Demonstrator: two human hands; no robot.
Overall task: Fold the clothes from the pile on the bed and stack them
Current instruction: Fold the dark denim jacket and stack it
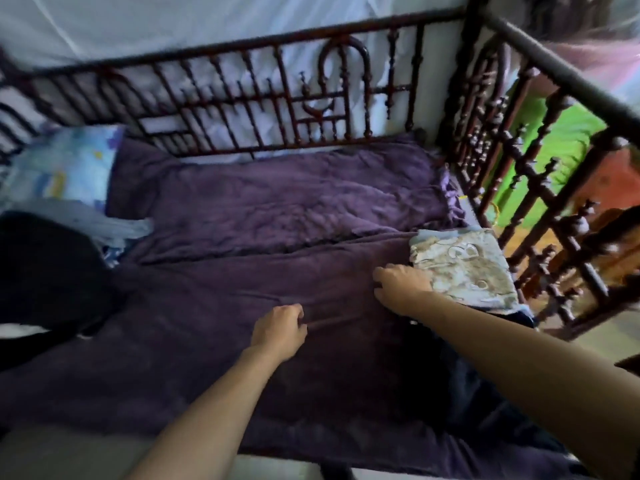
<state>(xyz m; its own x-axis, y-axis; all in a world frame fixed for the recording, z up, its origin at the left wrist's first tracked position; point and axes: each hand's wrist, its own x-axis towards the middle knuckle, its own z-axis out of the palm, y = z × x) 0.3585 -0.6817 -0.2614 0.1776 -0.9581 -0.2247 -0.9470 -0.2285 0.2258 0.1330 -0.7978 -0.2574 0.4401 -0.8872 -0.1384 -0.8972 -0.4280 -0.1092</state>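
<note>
I see a dark carved wooden bed rail running along the back and turning down the right side. Behind the rail hangs white netting. Below it lies a purple bedspread, with a blue patterned pillow at its left end.

I am looking down into a bedroom in a home. A bed covered by a rumpled dark purple blanket fills the view, fenced on two sides by an ornate dark red railing of turned spindles. A pale blue patterned pillow lies at the left, and a folded floral cloth rests near the right rail.
</note>
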